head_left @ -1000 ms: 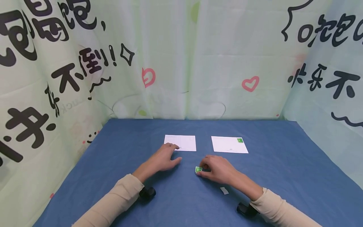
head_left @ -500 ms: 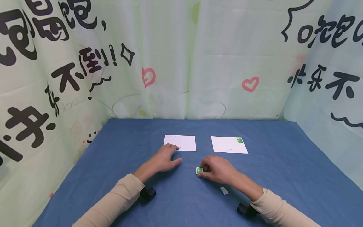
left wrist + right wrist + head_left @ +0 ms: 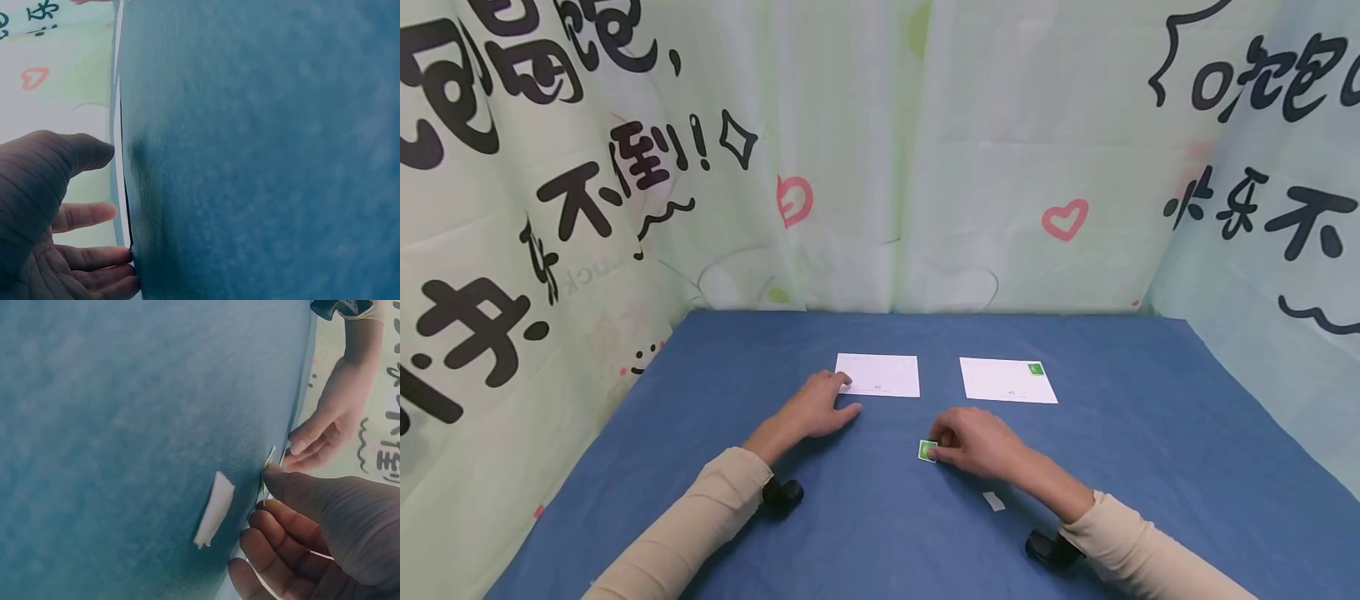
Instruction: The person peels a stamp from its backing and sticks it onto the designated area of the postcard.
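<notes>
In the head view, a smooth blue cloth (image 3: 865, 517) covers the table, and a pale green fabric curtain (image 3: 985, 125) with soft folds, black lettering and two pink heart outlines hangs behind and at both sides. Two flat, rectangular white paper cards lie toward the far side: the left card (image 3: 880, 373) and, apart from it, the right card (image 3: 996, 381). Of two square green stamps with pale borders, one, the far stamp (image 3: 1036, 369), sits in the far right corner of the right card. The other, the near stamp (image 3: 924, 448), is in the right hand (image 3: 977, 442), near and between the cards, pinched between thumb and finger. The left hand (image 3: 816, 404) has its fingers loosely extended, the tips at the near left corner of the left card. One white paper scrap (image 3: 994, 501) lies on the cloth, nearer than the right hand.

In the left wrist view, the left card shows edge-on as a thin white strip; the left hand's fingers stretch toward it, thumb spread apart.

In the right wrist view, the near stamp stands edge-on in the pinch, thin and slightly bent, and the scrap is a narrow strip with an uneven end.
</notes>
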Tool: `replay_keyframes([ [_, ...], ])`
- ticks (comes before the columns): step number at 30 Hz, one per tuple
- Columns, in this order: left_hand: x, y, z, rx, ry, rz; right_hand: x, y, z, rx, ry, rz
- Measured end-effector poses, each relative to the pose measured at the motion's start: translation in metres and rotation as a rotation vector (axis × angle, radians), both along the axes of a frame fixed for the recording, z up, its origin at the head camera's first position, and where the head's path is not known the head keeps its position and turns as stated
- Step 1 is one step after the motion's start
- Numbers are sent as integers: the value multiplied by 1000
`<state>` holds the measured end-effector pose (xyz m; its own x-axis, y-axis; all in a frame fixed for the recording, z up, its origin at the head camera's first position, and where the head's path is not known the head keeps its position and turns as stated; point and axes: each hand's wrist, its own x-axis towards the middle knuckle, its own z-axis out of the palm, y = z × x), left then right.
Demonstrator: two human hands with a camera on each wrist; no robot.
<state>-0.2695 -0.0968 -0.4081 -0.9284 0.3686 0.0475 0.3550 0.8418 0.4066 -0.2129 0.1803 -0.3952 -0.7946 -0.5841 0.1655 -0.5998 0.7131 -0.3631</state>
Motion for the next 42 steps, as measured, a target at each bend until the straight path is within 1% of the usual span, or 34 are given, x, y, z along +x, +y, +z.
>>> replay_keyframes([
  [6, 0, 1, 2, -22, -1, 7, 0, 1, -2, -20, 13, -4],
  [15, -1, 0, -1, -31, -15, 13, 0, -1, -3, -35, 20, -14],
  [21, 3, 0, 0, -6, -17, 12, 2, 0, -2, -84, 12, -14],
  [24, 7, 2, 1, 14, -8, -3, 5, 1, 0, -114, 8, -29],
  [27, 13, 4, 4, 45, 7, -34, 7, 2, 2, -139, 8, -57],
  [33, 26, 13, 6, 123, 33, -132, 12, 5, 5, -173, 42, -96],
  [38, 37, 22, 5, 195, 3, -203, 17, 7, 5, -171, 79, -131],
  [42, 43, 28, 2, 228, -3, -243, 21, 7, 7, -164, 103, -139],
])
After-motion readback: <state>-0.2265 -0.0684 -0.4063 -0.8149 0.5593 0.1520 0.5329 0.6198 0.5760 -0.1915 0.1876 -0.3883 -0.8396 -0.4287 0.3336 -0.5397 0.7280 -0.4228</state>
